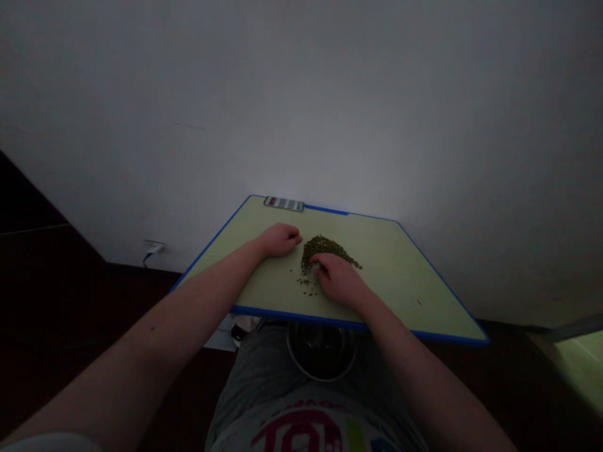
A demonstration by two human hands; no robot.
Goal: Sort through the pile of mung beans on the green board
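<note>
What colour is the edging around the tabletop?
The edging is blue, shown in the head view.

Legible text: no word, brand or number readable with certainty. Two printed or displayed sources noted.

1. Shirt [287, 408] of the seated person, bottom of view. Large magenta-red characters [306, 433] on pale cloth, cut off by the lower edge; a rounded shape and upright strokes, possibly digits or capitals, reading uncertain. Above them, a smaller arched line of red lettering [306, 405], blurred and foreshortened; individual letters not resolved. A yellow-green block [355, 433] stands to the right of the large characters; no marks can be read on it.

2. Phone [284, 203], far edge of tabletop [396, 276]. Screen shows pale bands and a reddish patch toward its left end; too small to read.
</note>
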